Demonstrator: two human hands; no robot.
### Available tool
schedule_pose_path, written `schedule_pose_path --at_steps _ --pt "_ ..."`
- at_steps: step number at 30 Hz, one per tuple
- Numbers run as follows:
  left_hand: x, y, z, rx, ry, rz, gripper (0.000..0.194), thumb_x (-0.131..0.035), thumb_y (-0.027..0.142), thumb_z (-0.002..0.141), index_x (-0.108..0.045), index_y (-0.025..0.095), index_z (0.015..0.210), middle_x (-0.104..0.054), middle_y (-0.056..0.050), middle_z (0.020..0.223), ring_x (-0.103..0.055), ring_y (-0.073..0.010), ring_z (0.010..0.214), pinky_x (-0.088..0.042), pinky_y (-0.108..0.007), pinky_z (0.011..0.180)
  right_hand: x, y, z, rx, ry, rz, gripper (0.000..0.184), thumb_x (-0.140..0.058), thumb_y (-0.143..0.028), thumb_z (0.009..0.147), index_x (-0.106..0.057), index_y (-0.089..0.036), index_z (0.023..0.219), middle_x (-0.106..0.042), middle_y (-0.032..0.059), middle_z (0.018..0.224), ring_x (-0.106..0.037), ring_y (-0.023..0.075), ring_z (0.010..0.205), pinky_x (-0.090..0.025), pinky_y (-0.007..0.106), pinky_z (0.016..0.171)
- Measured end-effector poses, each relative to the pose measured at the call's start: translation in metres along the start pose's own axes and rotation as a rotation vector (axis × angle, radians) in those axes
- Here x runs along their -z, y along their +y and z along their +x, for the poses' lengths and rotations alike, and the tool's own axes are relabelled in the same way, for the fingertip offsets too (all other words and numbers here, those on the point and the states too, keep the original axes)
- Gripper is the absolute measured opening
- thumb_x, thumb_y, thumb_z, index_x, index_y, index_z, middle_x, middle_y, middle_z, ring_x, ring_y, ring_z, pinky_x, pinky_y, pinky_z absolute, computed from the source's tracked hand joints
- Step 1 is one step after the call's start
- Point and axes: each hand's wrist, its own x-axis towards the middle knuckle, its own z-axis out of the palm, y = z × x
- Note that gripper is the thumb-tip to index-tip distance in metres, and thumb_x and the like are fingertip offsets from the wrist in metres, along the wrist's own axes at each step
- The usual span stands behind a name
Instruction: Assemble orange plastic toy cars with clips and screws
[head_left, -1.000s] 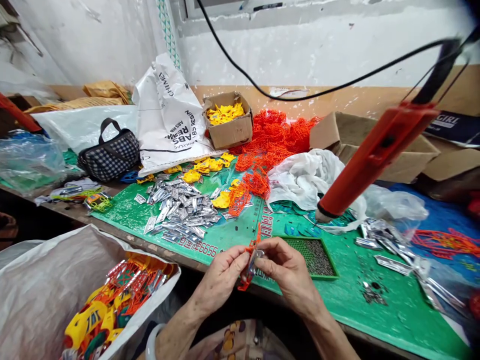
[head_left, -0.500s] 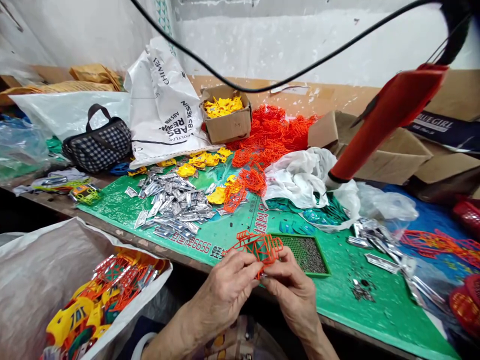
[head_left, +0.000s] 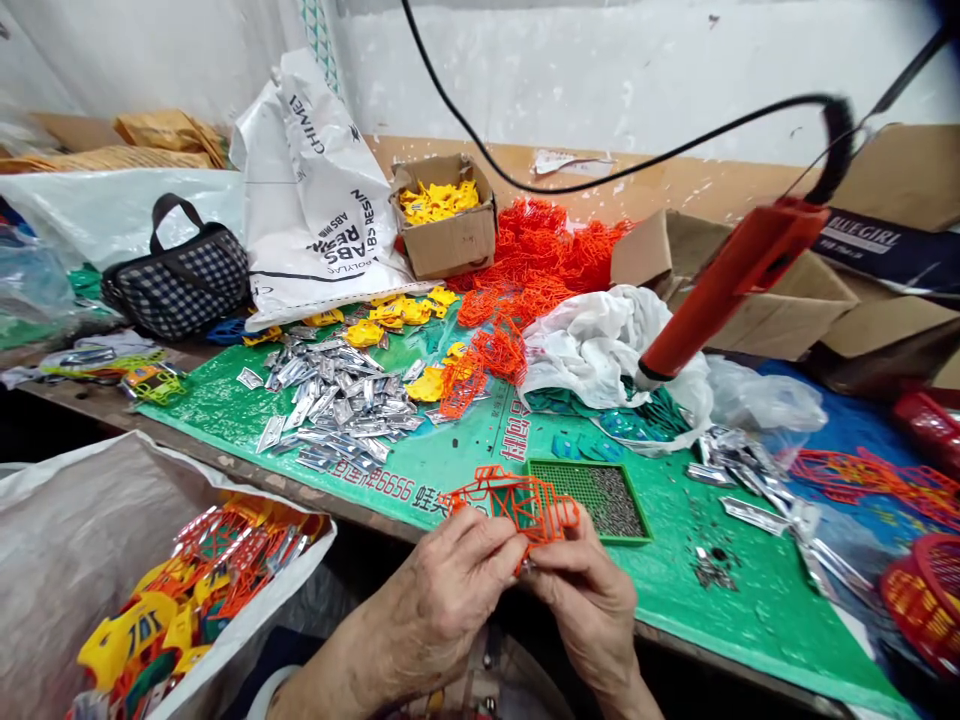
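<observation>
An orange plastic lattice frame is held up at the table's front edge between both hands. My left hand pinches its left and lower side with closed fingers. My right hand grips the lower right end, thumb and forefinger pressed together. Fingers cover the frame's underside, so whatever is pinched there is mostly hidden. Just beyond my right hand lies a green tray with small dark metal pieces. Farther left a heap of silvery plates is spread on the green table cover.
A red electric screwdriver hangs over the right side by a black cable. An open white sack of yellow and orange parts stands front left. At the back are a carton of yellow pieces, piled orange frames and a checked bag.
The orange frame has turned from edge-on to broadside in my hands, and both hands have closed in under it. The hanging screwdriver has swung about. The view has shifted slightly.
</observation>
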Motion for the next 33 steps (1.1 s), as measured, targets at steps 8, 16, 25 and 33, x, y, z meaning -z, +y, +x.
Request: schedule_pose_path --at_steps 8,16,25,33 --pt "-0.002 -0.003 0.005 -0.056 -0.030 0.100 0.033 -0.042 0.001 0.087 -0.053 0.011 0.116 -0.066 -0.012 0.098 -0.056 -0.0215 0.082 -0.051 -0.036 0.071 0.003 -0.006 0.002 0.023 -0.036 -0.112 0.019 -0.079 -0.016 0.076 -0.078 -0.032 0.084 -0.065 0.0020 0.085 -0.064 0.0156 0.079 -0.055 0.028 0.068" --pt "-0.007 -0.010 0.005 -0.100 -0.050 0.165 0.021 -0.042 0.003 0.086 -0.057 0.014 0.096 -0.061 -0.007 0.083 -0.050 -0.0204 0.072 -0.043 -0.034 0.062 0.008 -0.007 0.001 0.193 -0.171 -0.464 0.044 -0.067 -0.005 0.081 -0.073 -0.032 0.116 -0.077 0.0033 0.085 -0.071 0.0156 0.068 -0.057 0.023 0.060" --pt "-0.019 -0.006 0.004 0.022 0.211 0.180 0.029 -0.045 0.003 0.090 -0.056 0.013 0.115 -0.069 -0.011 0.097 -0.060 -0.0230 0.091 -0.053 -0.038 0.079 0.004 -0.015 0.011 -0.042 -0.108 -0.438 0.017 -0.067 -0.014 0.080 -0.079 -0.025 0.088 -0.077 0.0017 0.070 -0.069 0.0150 0.052 -0.056 0.021 0.050" --pt "-0.020 -0.006 0.002 0.200 0.512 0.179 0.026 -0.061 0.006 0.085 -0.058 0.021 0.105 -0.065 -0.006 0.091 -0.061 -0.0208 0.086 -0.055 -0.035 0.079 0.004 0.003 0.004 -0.273 0.123 -0.082 0.013 -0.075 -0.020 0.074 -0.080 -0.027 0.083 -0.070 -0.0017 0.056 -0.063 0.0134 0.043 -0.053 0.023 0.045"
